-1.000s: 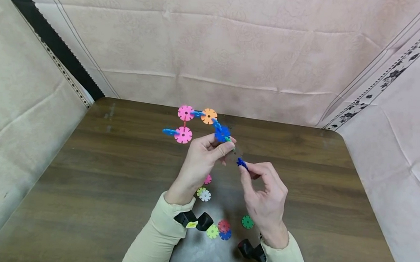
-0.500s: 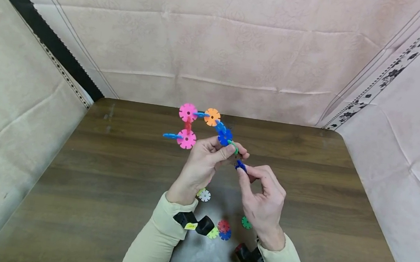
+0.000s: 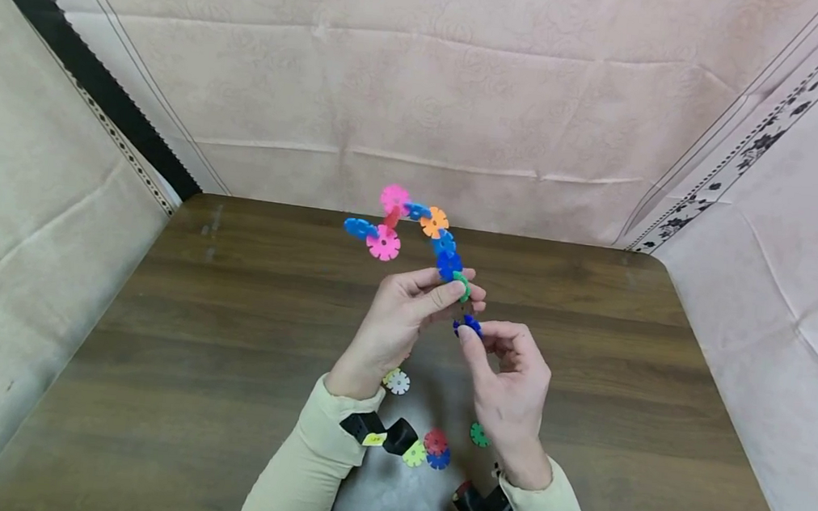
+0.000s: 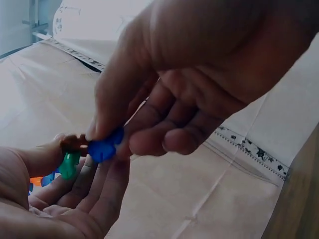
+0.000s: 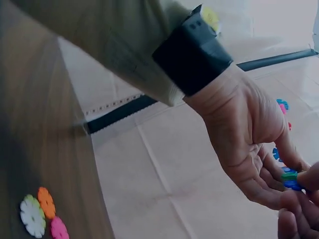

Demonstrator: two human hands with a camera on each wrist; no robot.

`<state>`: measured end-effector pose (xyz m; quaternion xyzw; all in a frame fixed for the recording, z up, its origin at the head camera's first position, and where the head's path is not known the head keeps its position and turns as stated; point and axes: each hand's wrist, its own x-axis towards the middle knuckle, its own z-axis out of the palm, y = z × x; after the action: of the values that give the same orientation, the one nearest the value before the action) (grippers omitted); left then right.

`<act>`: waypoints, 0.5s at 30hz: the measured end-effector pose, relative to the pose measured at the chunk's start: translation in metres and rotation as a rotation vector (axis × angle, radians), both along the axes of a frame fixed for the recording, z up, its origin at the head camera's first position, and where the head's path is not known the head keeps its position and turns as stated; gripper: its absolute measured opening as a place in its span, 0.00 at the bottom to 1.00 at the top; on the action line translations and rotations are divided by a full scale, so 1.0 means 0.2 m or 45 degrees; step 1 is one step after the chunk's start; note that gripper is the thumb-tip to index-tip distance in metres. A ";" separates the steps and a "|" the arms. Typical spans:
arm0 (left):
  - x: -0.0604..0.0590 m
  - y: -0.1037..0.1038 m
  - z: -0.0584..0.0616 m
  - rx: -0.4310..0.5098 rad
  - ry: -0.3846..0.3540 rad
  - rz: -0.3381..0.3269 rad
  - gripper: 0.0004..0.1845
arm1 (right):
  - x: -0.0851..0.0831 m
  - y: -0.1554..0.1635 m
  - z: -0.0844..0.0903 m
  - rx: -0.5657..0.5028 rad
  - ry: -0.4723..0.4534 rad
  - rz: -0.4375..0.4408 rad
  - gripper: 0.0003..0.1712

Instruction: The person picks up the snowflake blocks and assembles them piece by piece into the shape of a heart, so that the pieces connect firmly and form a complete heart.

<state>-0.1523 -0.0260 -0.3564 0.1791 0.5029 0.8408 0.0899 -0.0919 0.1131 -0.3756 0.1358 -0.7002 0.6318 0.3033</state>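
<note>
My left hand (image 3: 404,312) pinches the lower end of a chain of notched interlocking discs, near its green disc (image 3: 462,287). Upward from there the chain runs through a dark blue disc (image 3: 449,265), a lighter blue one, an orange disc (image 3: 434,223) and a pink disc (image 3: 384,244) at the far end. My right hand (image 3: 515,378) holds a dark blue disc (image 3: 471,324) between thumb and forefinger, just below the green one. In the left wrist view, a brownish disc (image 4: 75,143) sits between the green disc and that blue disc (image 4: 103,148), whose edge meets it.
On the brown wooden table (image 3: 187,366) lie loose discs: white (image 3: 399,382), yellow-green (image 3: 414,454), red (image 3: 436,441), blue (image 3: 438,458) and green (image 3: 479,434). An orange disc (image 5: 46,202) shows in the right wrist view. Pale cloth (image 3: 422,110) hangs behind the table.
The chain has swung up and to the right, its pink end higher. My right hand has brought the blue disc slightly left and down, closer beneath the green disc.
</note>
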 end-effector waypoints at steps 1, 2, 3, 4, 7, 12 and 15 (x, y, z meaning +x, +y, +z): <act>0.00 0.00 0.00 -0.018 0.023 0.008 0.16 | -0.01 0.00 -0.01 -0.056 -0.020 0.023 0.11; 0.00 -0.01 0.01 -0.032 0.043 0.016 0.17 | -0.01 0.01 -0.03 -0.107 -0.040 0.048 0.10; 0.01 -0.02 0.01 -0.031 0.055 0.028 0.17 | -0.02 0.01 -0.04 -0.150 -0.054 0.072 0.09; 0.01 -0.02 0.02 -0.026 0.067 0.043 0.17 | -0.02 0.02 -0.04 -0.190 -0.073 0.094 0.09; 0.01 -0.05 0.03 0.025 0.099 0.102 0.18 | -0.02 0.03 -0.04 -0.299 -0.148 0.169 0.09; 0.00 -0.09 0.04 0.118 0.170 0.150 0.19 | -0.03 0.05 -0.03 -0.463 -0.310 0.369 0.06; 0.00 -0.09 0.04 0.113 0.196 0.136 0.19 | -0.03 0.06 -0.03 -0.567 -0.383 0.527 0.05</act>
<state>-0.1528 -0.0445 -0.3489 0.2199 0.4794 0.8496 -0.0021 -0.0988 0.1252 -0.3826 0.1107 -0.5394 0.8305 0.0841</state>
